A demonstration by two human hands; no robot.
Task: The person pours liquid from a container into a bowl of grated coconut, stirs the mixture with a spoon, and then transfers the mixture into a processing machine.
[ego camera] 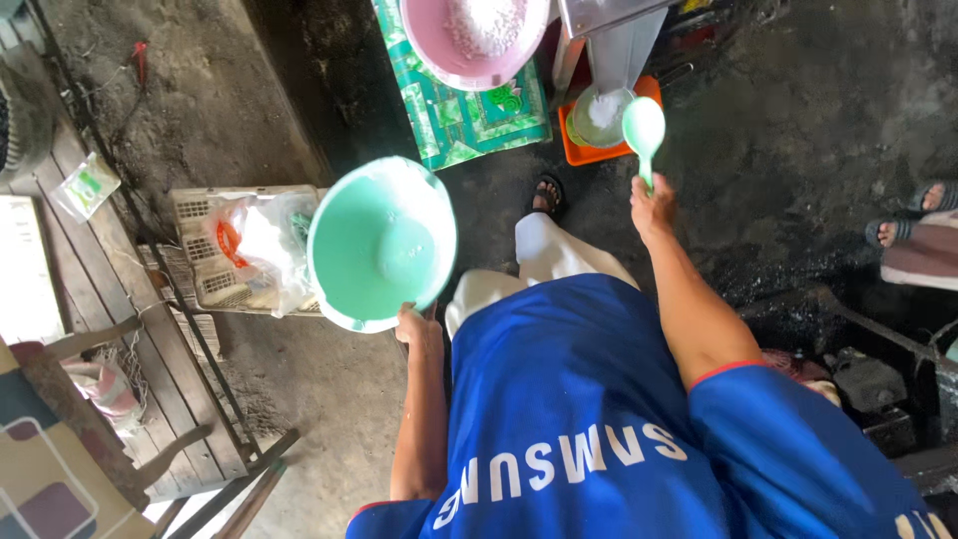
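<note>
While my left hand (419,327) pinches the rim of the empty green basin (381,243) and my right hand (654,205) closes on the green scoop (644,128) over the floor's white-filled cup (602,115), I judge scooping comes next, needing a steady dip.

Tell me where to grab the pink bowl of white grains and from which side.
Probably grip the pink bowl by its thick rolled rim, two hands on opposite sides, coming from above. It sits level on the green patterned mat and is heaped with white grains, so lift it flat. Its far edge is out of view.
</note>
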